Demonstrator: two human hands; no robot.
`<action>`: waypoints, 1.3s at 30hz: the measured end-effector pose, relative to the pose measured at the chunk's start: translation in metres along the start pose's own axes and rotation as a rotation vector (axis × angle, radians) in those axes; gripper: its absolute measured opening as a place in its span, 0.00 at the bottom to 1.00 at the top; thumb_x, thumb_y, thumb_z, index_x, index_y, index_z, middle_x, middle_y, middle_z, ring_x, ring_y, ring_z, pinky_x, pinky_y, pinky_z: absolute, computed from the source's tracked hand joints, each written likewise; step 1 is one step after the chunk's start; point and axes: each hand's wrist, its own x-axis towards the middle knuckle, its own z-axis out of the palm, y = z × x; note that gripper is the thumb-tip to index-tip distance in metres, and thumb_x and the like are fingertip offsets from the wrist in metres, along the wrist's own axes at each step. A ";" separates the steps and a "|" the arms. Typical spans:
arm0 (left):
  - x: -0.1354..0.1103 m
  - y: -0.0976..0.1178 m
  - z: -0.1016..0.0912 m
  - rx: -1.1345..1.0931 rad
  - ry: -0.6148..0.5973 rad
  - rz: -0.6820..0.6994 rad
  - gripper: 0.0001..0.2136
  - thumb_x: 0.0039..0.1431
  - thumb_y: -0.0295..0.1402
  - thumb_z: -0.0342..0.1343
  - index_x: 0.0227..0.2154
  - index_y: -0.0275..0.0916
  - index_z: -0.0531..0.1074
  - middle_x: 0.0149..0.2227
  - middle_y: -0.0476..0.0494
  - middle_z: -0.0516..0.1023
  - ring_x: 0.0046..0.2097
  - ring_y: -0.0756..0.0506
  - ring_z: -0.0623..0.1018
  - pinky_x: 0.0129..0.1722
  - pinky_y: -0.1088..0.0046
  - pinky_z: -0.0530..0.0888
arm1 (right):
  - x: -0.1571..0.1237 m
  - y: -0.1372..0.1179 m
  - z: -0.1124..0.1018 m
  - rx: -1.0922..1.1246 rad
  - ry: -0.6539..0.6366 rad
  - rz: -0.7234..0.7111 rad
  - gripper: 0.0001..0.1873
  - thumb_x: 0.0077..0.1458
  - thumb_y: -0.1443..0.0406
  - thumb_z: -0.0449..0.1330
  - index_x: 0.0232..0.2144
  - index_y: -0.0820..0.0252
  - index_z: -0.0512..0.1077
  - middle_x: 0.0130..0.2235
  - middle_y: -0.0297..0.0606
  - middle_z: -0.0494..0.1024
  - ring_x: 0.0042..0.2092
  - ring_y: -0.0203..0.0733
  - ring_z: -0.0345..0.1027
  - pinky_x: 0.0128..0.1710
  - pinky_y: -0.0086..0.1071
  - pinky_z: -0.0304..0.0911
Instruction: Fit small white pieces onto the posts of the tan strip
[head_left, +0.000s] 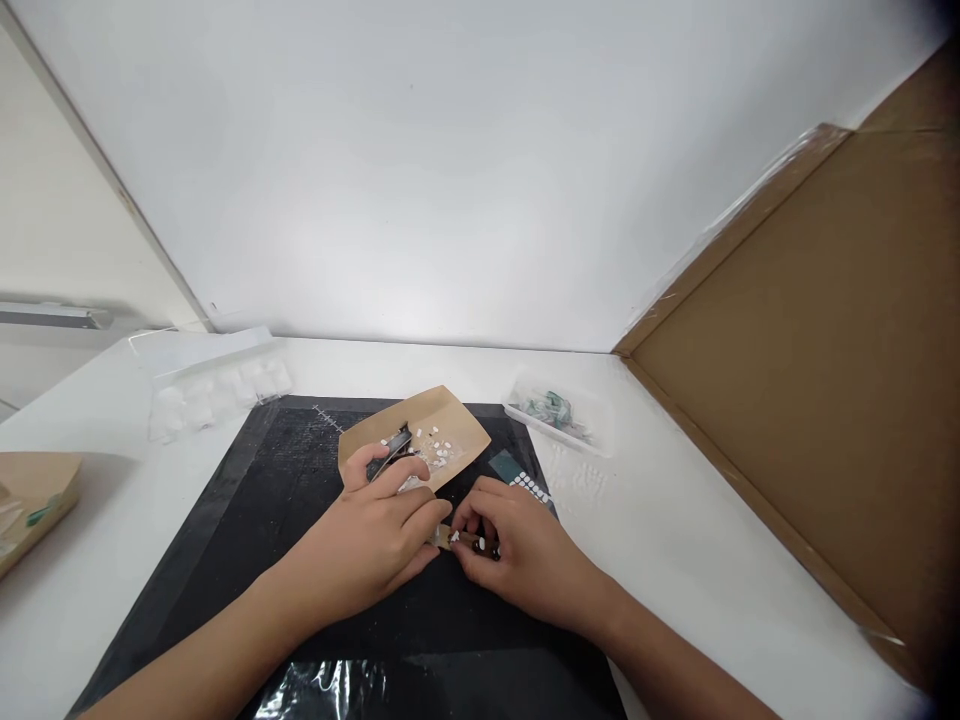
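Observation:
My left hand (379,535) is closed, thumb and fingertips pinching the tan end of a small brown strip dotted with white pieces (481,544). Its raised fingers also rest about a dark, curved, shiny thing (391,450) at the edge of a brown paper tray (457,418). Too much of that thing is hidden to name it. Curled round the other part of the strip, my right hand (525,545) pinches it close to the left fingertips. Just beyond the right hand lies a dark green sheet with rows of white round stickers (529,486).
Small white scraps (442,447) lie in the paper tray. A black mat (247,540) covers the middle of the white table. A clear plastic box (559,415) holds green and clear bits. Clear packets (217,395) and another paper tray (41,500) lie left; cardboard (810,350) stands right.

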 end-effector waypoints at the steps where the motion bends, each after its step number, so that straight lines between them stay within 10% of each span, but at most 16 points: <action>1: 0.000 0.000 0.000 0.001 0.001 0.000 0.06 0.69 0.33 0.60 0.46 0.43 0.74 0.39 0.49 0.82 0.59 0.37 0.73 0.67 0.47 0.49 | 0.000 0.000 0.000 0.006 0.000 0.006 0.04 0.54 0.69 0.66 0.34 0.56 0.75 0.36 0.33 0.75 0.36 0.38 0.69 0.34 0.31 0.62; 25: -0.002 0.002 0.005 0.055 -0.064 -0.046 0.13 0.66 0.32 0.62 0.52 0.43 0.71 0.43 0.46 0.83 0.62 0.35 0.71 0.69 0.43 0.44 | 0.004 0.003 -0.005 0.107 -0.026 0.072 0.06 0.53 0.72 0.64 0.34 0.58 0.77 0.37 0.34 0.75 0.34 0.35 0.72 0.34 0.29 0.66; 33: -0.003 0.005 0.006 0.032 -0.045 -0.042 0.14 0.68 0.33 0.59 0.55 0.44 0.71 0.42 0.44 0.83 0.58 0.39 0.74 0.68 0.45 0.45 | -0.002 0.017 -0.042 0.202 -0.110 -0.074 0.19 0.53 0.63 0.74 0.47 0.53 0.76 0.46 0.35 0.77 0.44 0.40 0.72 0.45 0.34 0.70; 39: -0.004 0.008 -0.001 0.012 -0.047 0.000 0.14 0.65 0.36 0.63 0.53 0.44 0.74 0.42 0.44 0.81 0.54 0.38 0.76 0.68 0.42 0.46 | 0.004 0.041 -0.072 0.213 0.161 -0.042 0.13 0.64 0.53 0.65 0.42 0.55 0.77 0.40 0.36 0.81 0.42 0.43 0.74 0.46 0.37 0.69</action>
